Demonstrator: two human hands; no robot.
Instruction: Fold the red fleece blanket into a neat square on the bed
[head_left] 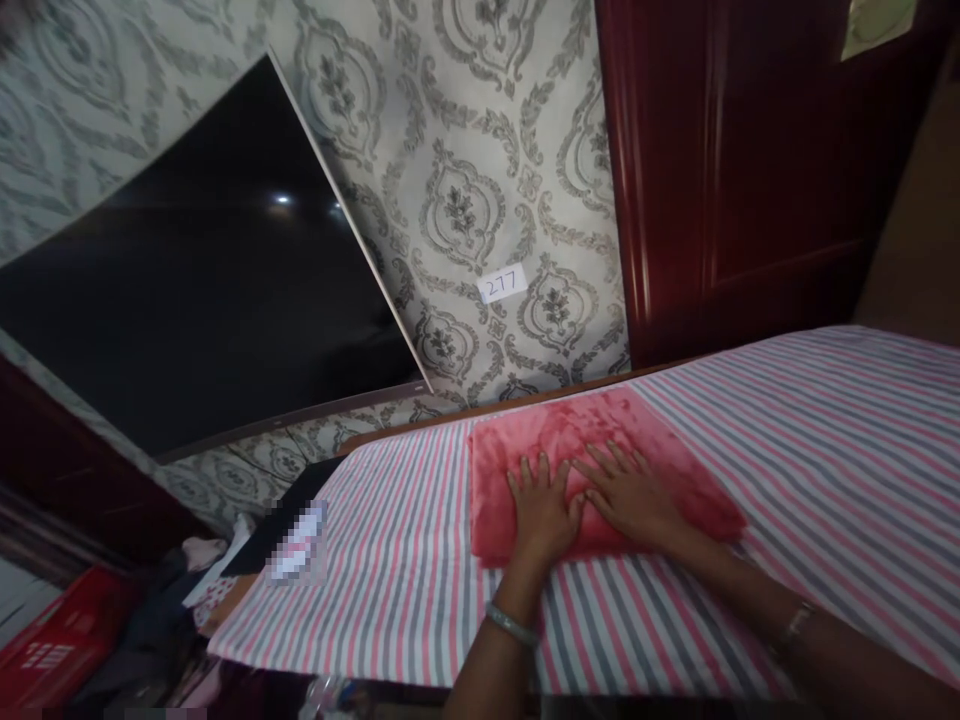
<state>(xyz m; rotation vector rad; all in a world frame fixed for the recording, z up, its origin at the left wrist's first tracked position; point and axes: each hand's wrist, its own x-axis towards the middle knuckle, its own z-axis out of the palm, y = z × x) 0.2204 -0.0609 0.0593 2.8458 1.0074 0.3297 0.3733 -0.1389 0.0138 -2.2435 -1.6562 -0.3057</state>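
A folded pinkish-red plush blanket (pixel 675 480) lies flat on a striped sheet (pixel 390 540) of pink, grey and white. My left hand (pixel 541 505) rests palm down on the blanket's front left part, its fingers spread. Beside it, my right hand (pixel 630 495) also presses flat on the plush cloth, fingers stretched towards the wall. The two thumbs nearly meet. A bangle circles the left wrist, and a thin bracelet is on the right one. Whatever lies under my palms is hidden.
Behind the bed stands a patterned wall with a white "277" label (pixel 502 284). A large dark television (pixel 217 270) hangs at left. To the right rises a dark red wooden door (pixel 750 170). A red plastic basket (pixel 67 630) and heaped cloth fill the lower left.
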